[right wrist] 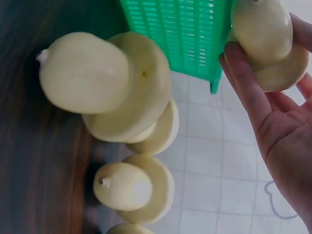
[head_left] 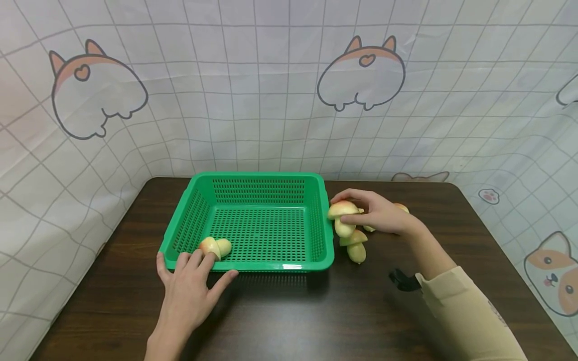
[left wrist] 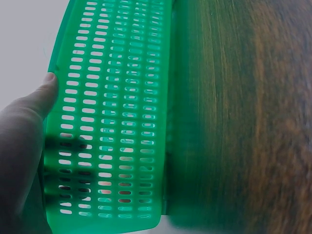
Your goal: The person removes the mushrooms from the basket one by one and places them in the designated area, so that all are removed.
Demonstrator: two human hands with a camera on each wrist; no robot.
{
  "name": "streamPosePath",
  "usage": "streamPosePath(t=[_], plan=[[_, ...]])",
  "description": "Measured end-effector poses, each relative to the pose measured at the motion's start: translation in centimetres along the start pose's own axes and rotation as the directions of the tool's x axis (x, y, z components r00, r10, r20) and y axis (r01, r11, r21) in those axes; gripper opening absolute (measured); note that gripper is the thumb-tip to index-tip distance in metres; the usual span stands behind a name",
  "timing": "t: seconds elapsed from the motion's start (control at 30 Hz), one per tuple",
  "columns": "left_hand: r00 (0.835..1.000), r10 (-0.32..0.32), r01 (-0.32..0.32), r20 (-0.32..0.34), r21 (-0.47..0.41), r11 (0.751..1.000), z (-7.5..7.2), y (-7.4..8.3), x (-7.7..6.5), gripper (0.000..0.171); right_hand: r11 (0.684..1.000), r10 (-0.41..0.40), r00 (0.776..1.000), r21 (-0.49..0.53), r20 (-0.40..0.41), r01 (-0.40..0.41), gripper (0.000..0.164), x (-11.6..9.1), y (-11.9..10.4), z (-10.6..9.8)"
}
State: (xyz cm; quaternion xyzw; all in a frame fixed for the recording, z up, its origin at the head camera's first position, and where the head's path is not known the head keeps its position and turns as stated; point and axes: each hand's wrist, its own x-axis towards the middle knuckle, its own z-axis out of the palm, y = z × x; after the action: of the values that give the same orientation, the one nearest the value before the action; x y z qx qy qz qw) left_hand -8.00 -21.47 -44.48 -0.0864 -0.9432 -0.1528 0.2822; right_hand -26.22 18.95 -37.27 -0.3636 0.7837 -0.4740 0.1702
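My left hand [head_left: 187, 286] holds the front left rim of a green plastic basket [head_left: 289, 266]. Its fingers reach over the edge and the thumb [left wrist: 46, 95] lies outside. Beside those fingertips, a pale yellow mushroom [head_left: 223, 246] with a reddish cap lies inside the basket's near left corner. Just past the basket's right wall, my right hand [head_left: 377, 213] grips another mushroom [head_left: 344, 228] between thumb and fingers, stem toward the wrist camera in the right wrist view. Below it on the table is a mushroom [head_left: 356, 252]; more mushrooms [head_left: 401, 206] are partly hidden behind the hand.
The dark wooden table [head_left: 280, 316] carries everything. A white gridded cloth [head_left: 271, 125] with cartoon animals hangs behind and along the sides. In the right wrist view, several mushrooms [right wrist: 131, 190] stand in a row close to the basket's right side. A black band [head_left: 404, 281] shows by the right sleeve.
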Motion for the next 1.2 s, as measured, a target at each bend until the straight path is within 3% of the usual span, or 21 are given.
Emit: streamPosePath(t=[0.17,0.4,0.83,1.07,1.2], plan=[[1.0,0.001,-0.001,0.003,0.002,1.0,0.0,0.0,0.0,0.046,1.0,-0.012,1.0,0.027,-0.002,0.012,0.036,-0.9,0.8,-0.4],[1.0,-0.003,0.003,0.014,0.006,1.0,-0.1,0.0,0.1,0.045,0.998,0.068,0.996,-0.008,-0.057,-0.068,0.038,-2.7,2.1,-1.0],[1.0,-0.008,0.008,0.015,0.008,1.0,-0.2,0.1,0.0,0.046,0.995,-0.077,0.994,-0.066,-0.076,0.072,0.036,-5.4,5.1,-1.9],[1.0,-0.009,0.009,0.012,0.002,1.0,-0.2,0.0,0.0,0.046,0.995,0.005,0.986,-0.101,-0.169,-0.022,0.041,-7.0,6.0,-1.9],[1.0,-0.009,0.009,0.019,0.002,1.0,-0.2,0.0,-0.1,0.046,0.994,0.036,0.983,-0.091,-0.182,-0.054,0.042,-7.6,6.8,-2.1]])
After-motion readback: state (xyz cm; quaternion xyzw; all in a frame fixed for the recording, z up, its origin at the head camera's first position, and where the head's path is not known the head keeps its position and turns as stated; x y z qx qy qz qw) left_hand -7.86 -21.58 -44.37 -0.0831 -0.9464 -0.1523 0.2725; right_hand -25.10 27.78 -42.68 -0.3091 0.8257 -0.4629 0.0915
